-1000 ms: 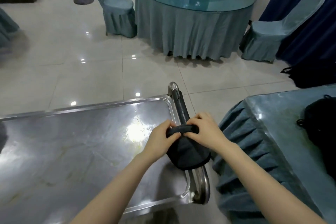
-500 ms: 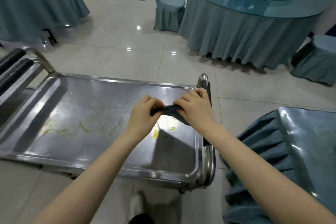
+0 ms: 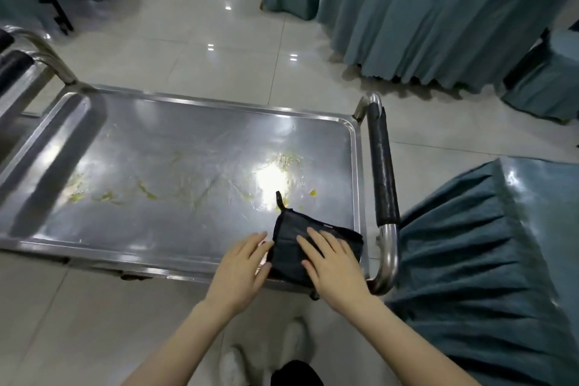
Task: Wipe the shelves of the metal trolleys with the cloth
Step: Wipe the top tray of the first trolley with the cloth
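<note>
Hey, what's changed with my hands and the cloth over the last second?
The dark cloth, held bunched between both hands above the trolley's right end, now lies spread on the top shelf near its front right corner. Both hands released their pinch: the right hand presses flat on it, the left hand lies open at its left edge. The yellowish smears remain unwiped.

The cloth isn't pinched up between both hands anymore, it's been laid down folded on the near right corner of the trolley shelf. The right hand has been flattened on top of it, the left hand opened out against its left edge.
</note>
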